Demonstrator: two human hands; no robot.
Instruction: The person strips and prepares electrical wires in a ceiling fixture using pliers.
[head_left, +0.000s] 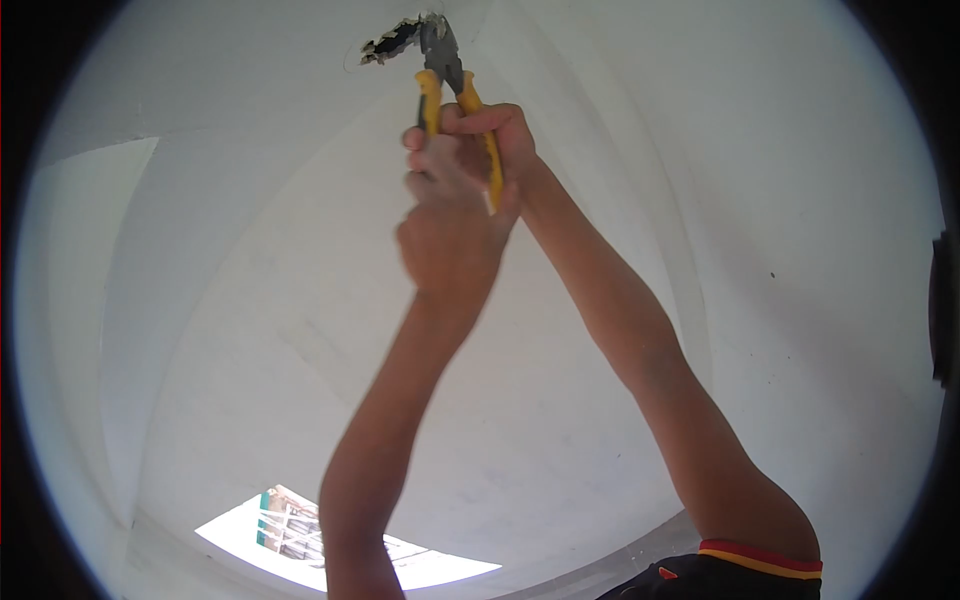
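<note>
Black sleeve (pixel 720 575) at lower right; both arms rise to upper centre. Right hand (pixel 490 140) clasps the yellow-handled pliers (pixel 442 62), and the left hand (pixel 450 240) is fisted beneath, against the handle ends. The pliers' long axis runs near-vertical, nose up-left at the ragged ceiling hole (pixel 390 42).

The pliers (pixel 447 80) had yellow handles and a dark grey head. The ceiling (pixel 700 150) was plain white, and the sleeve (pixel 740 578) was black, edged with red and yellow bands.
</note>
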